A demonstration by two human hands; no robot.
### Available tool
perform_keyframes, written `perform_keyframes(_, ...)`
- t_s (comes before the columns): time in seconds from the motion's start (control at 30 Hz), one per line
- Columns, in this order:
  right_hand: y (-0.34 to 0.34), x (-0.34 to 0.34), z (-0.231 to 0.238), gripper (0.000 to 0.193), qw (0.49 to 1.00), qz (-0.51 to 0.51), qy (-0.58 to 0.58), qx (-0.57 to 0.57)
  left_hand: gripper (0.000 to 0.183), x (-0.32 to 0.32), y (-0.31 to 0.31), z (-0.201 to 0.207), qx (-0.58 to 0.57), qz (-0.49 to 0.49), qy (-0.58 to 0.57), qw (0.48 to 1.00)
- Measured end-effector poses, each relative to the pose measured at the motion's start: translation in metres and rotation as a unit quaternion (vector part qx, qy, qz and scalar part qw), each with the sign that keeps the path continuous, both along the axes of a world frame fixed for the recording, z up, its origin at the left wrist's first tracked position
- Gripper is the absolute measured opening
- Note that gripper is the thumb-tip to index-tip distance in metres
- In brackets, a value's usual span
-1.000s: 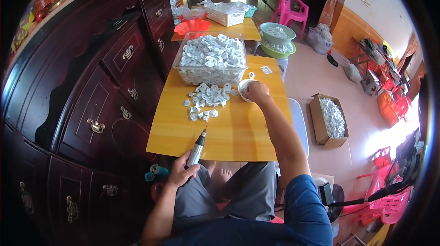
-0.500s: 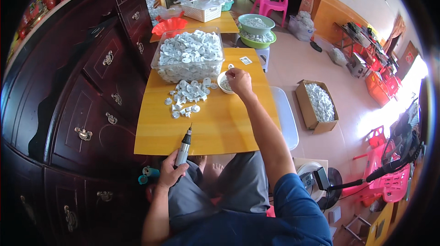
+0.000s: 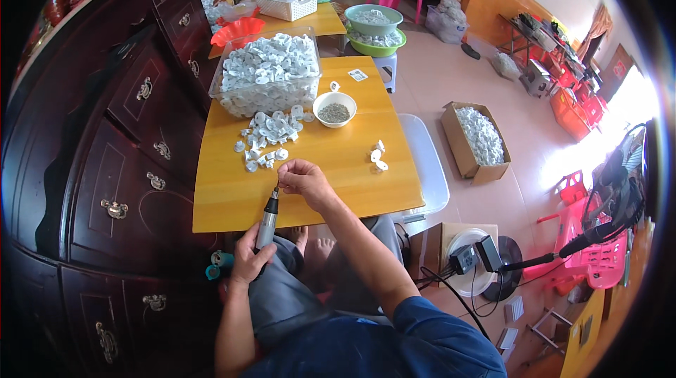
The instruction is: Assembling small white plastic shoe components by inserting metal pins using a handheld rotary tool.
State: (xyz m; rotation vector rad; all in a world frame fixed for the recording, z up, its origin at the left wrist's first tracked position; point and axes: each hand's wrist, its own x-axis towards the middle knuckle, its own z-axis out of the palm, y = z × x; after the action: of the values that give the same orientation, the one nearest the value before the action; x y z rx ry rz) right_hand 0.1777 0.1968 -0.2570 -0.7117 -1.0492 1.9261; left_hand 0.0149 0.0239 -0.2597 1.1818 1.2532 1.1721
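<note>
My left hand (image 3: 251,257) is wrapped around a grey and black electric screwdriver (image 3: 267,226), its bit pointing up at the table's near edge. Fingertips of my right hand (image 3: 304,181) are pinched together right at the bit's tip; whatever they hold is too small to make out. Beyond them, a white bowl (image 3: 352,105) contains small grey metal pieces (image 3: 334,113). A loose heap of white plastic parts (image 3: 271,130) lies to its left, in front of a clear bin (image 3: 310,85) piled high with the same parts. A few more white parts (image 3: 379,159) rest on the right side.
The yellow tabletop (image 3: 352,184) lies before me. Dark wooden drawers (image 3: 91,174) line the left. On the right are a translucent plastic lid or tub (image 3: 433,181), a cardboard box (image 3: 461,149) of white parts and a black stand arm (image 3: 556,259). Stacked basins (image 3: 384,47) stand farther back.
My right hand has moved from the bowl toward me and left, to the screwdriver's tip. The screwdriver stays in my left hand. The view has shifted slightly, uncovering the bowl and the right-hand parts.
</note>
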Motion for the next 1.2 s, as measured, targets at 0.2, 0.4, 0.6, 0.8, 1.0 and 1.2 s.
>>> perform_keyframes(0.2, -0.001, 0.002, -0.001, 0.008, 1.000, 0.000, -0.019, -0.008, 0.058, 0.000, 0.000, 0.000, 0.005, -0.012, -0.001, 1.000)
perform_keyframes(0.4, 0.000, 0.000, -0.007, 0.009, 1.000, 0.013, 0.002, -0.018, 0.056, -0.001, 0.001, -0.004, 0.013, -0.015, 0.006, 1.000)
perform_keyframes(0.6, 0.001, -0.005, -0.016, 0.011, 0.999, 0.042, 0.017, -0.024, 0.053, -0.005, -0.004, -0.004, -0.004, -0.007, -0.029, 1.000)
perform_keyframes(0.8, 0.016, 0.000, 0.001, 0.031, 0.999, 0.006, -0.049, 0.012, 0.056, -0.003, -0.003, -0.004, 0.000, -0.001, -0.038, 0.999)
perform_keyframes(1.0, 0.076, 0.008, -0.013, 0.041, 0.898, -0.156, -0.323, 0.256, 0.055, -0.004, -0.003, 0.003, 0.005, 0.002, -0.038, 0.999)
perform_keyframes(1.2, 0.101, -0.008, -0.005, 0.039, 0.719, -0.201, -0.532, 0.399, 0.055, -0.006, -0.003, 0.006, 0.002, -0.002, -0.041, 0.999)
